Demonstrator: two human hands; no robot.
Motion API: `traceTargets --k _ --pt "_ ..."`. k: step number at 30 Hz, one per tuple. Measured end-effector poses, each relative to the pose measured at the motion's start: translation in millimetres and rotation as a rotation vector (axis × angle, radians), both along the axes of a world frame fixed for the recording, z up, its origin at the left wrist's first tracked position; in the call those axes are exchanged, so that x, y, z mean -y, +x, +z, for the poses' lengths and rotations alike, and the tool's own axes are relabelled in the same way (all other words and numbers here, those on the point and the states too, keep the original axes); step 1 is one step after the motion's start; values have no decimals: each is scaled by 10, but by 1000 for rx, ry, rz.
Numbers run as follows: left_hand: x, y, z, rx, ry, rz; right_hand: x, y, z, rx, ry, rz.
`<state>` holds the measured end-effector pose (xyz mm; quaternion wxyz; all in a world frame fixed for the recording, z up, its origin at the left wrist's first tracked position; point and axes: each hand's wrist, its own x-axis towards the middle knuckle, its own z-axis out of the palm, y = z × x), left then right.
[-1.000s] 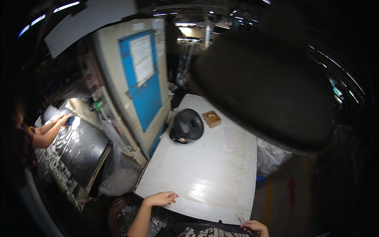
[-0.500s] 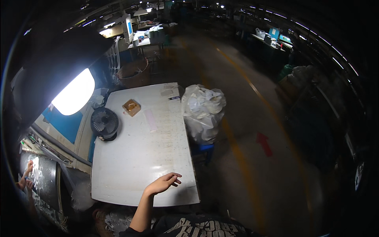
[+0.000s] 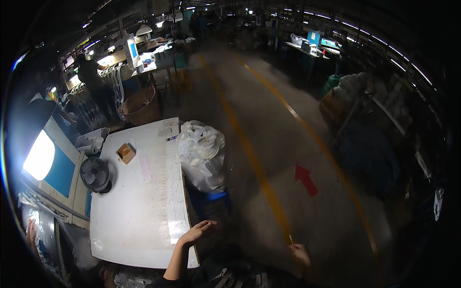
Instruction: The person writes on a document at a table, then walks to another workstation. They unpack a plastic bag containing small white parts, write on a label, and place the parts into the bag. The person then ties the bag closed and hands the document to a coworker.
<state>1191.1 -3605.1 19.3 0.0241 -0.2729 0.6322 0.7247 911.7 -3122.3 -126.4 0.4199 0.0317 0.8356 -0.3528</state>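
My left hand [image 3: 196, 233] is held above the near right edge of the white table [image 3: 137, 218], fingers stretched out and holding nothing. Low on the right, over the floor, my right hand [image 3: 301, 252] is closed round a thin pale stick [image 3: 291, 239], whose tip points up and away. The kind of stick is too small to make out. On the table stand a small dark fan [image 3: 95, 174] and a small open brown box [image 3: 126, 153]; a pale pink strip [image 3: 145, 167] lies beside the box.
A clear bag full of white pieces [image 3: 200, 149] stands on a blue stool [image 3: 213, 197] at the table's right. Yellow lines [image 3: 240, 137] and a red arrow [image 3: 305, 180] mark the floor. A bright lamp [image 3: 39, 156] glows at left; another person's hand [image 3: 31, 233] is below it.
The view has swung right and up, so the table sits farther left. My right hand with the stick has come into view. My left hand now hangs at the table's edge.
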Motion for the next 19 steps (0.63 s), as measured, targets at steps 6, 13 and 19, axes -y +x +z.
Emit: traceTargets --k 6,13,19 --pt "692 -587 -1267 143 190 395 1644 -1145 697 -102 -236 135" --pt "1458 -1117 -2569 232 637 763 3434 -2342 1108 -106 -365 167" --pt "1483 -1245 -2700 133 925 1307 4933 -3059 1021 -144 -533 63"
